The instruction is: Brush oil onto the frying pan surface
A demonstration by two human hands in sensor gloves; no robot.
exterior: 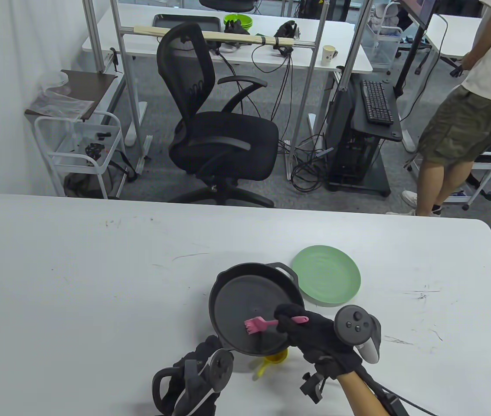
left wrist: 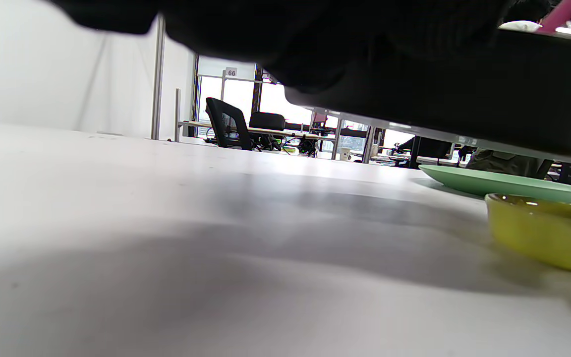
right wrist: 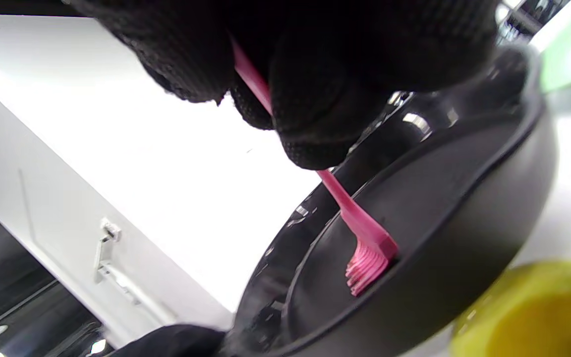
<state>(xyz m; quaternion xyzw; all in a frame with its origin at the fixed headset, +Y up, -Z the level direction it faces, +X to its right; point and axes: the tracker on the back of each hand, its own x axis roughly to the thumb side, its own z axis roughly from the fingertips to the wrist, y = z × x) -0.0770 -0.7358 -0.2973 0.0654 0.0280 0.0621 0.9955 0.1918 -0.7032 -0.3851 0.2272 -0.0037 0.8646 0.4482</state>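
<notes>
A black frying pan (exterior: 254,303) is held raised and tilted over the white table (exterior: 98,268). My left hand (exterior: 206,351) grips it at its near left rim, where the handle is hidden under the glove. The pan's underside fills the top of the left wrist view (left wrist: 464,89). My right hand (exterior: 291,324) pinches the handle of a pink silicone brush (exterior: 259,325). The bristles touch the pan's inner surface near its near side, as the right wrist view shows for the brush (right wrist: 367,243) and the pan (right wrist: 464,198).
A small yellow bowl (exterior: 275,359) sits on the table partly under the pan's near edge, also in the left wrist view (left wrist: 543,233). A green plate (exterior: 327,274) lies just right of the pan. An office chair and a standing person are beyond the table's far edge.
</notes>
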